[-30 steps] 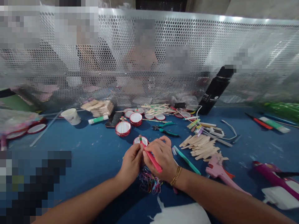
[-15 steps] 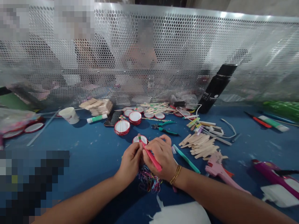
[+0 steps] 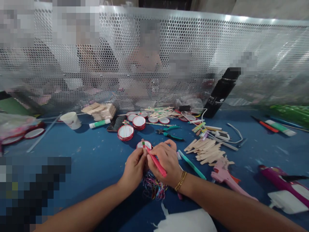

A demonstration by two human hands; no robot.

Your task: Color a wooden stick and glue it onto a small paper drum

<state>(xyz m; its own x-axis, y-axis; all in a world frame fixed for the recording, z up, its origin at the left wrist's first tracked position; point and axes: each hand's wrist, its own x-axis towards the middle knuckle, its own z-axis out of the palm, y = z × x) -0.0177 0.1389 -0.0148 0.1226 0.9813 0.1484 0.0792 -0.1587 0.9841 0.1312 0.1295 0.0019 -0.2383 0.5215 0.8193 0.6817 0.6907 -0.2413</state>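
Only the view shifts slightly: left hand (image 3: 132, 167) pinches a striped stick (image 3: 143, 143) toward twelve o'clock, right hand (image 3: 165, 161) grips a pink marker (image 3: 158, 165); light, braced strokes suit best.

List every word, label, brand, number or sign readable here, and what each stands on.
No text can be read with certainty.
Black bottle: a round white mark and small lettering, too blurred to read.
Paper cup: a faint print, too blurred to make out.
Pink pen in the right hand: no lettering can be made out.
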